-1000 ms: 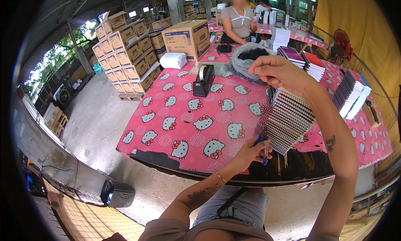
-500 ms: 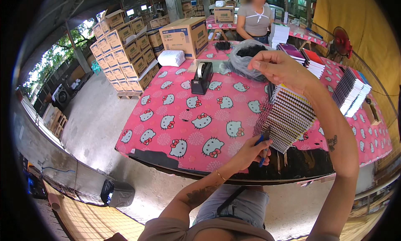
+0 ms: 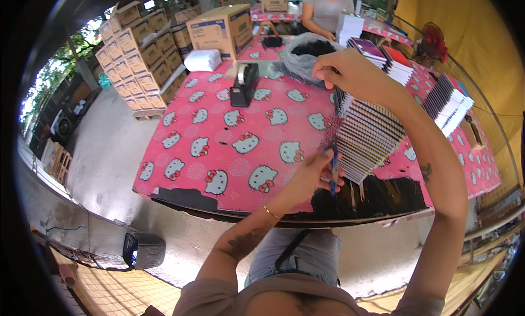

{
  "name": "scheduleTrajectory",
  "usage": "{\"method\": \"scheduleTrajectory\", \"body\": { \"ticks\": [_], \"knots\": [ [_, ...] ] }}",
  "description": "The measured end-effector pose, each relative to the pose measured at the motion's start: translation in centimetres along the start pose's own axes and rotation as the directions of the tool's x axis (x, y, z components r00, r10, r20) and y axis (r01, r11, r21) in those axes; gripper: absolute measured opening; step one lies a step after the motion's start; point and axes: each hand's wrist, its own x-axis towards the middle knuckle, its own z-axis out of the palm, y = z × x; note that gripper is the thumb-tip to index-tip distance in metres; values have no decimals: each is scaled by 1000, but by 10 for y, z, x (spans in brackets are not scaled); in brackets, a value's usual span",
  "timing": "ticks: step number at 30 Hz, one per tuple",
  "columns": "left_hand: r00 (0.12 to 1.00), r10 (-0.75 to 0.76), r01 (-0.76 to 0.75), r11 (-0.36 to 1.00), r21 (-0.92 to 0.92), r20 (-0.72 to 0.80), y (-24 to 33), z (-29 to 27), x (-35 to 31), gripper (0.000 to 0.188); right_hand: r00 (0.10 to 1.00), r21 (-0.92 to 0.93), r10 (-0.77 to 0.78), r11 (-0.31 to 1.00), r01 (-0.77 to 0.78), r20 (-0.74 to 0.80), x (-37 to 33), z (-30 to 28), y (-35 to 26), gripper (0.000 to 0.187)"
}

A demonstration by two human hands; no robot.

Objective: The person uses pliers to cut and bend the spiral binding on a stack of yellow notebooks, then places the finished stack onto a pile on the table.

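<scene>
My left hand [image 3: 316, 172] is closed around a blue-handled tool [image 3: 334, 174], held upright at the near corner of a stack of spiral-bound books [image 3: 372, 134]. The tool's working end is hard to make out, so I cannot tell its exact kind. Thin dark strands [image 3: 331, 134] stick out from the left side of the stack. Above the stack's far end, my right hand [image 3: 363, 78] is raised with thumb and fingers pinched together. Whatever lies in that pinch is too small to see. Just beyond it sits a clear plastic bag [image 3: 299, 71] filled with black material.
A black tape dispenser [image 3: 244, 85], a white bundle [image 3: 203, 60] and a large carton [image 3: 221, 32] stand on the pink patterned table [image 3: 216, 135]. More books [image 3: 445, 103] are stacked at right. Across the table is another person [image 3: 327, 12]. Stacked cartons [image 3: 139, 59] rise at left.
The whole view has shifted, so the table sits higher and further left. In my left hand the blue-handled tool has turned more upright. My right hand keeps its pinch near the bag.
</scene>
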Motion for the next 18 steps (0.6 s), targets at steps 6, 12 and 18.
{"method": "scheduleTrajectory", "body": {
  "ticks": [6, 12, 18],
  "knots": [
    [994, 100, -102, 992, 74, 40, 24, 12, -2, 39, 991, -554, -32, 827, 98, 128, 1, 13, -4, 12],
    [989, 132, -136, 989, 51, 72, 32, 24, 12, 42, 916, -644, 140, 751, 149, 375, 6, 26, 5, 19],
    [990, 116, -120, 992, 42, 75, 32, 25, 22, 41, 879, -646, 236, 757, 102, 415, 6, 24, -2, 19]
  ]
}}
